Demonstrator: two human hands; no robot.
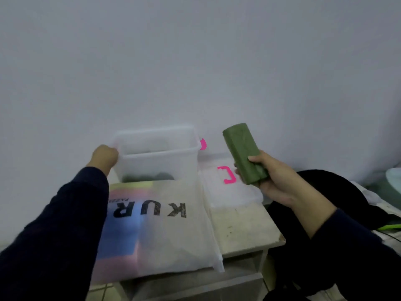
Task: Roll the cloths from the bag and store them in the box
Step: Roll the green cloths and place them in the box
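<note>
Left hand (105, 156), arm extended in a dark sleeve, grips the left rim of the translucent box (156, 153) at frame centre. Right hand (275, 181) holds a rolled green cloth (243, 155), fingers curled round its lower end, roll tilted up-left. Pale worn surface (243, 231) against a plain white wall (195, 61). Cloth is right of the box, apart from it. Bag (173, 231) lies just below the box; box lid (230, 190) with pink clips beside it.
</note>
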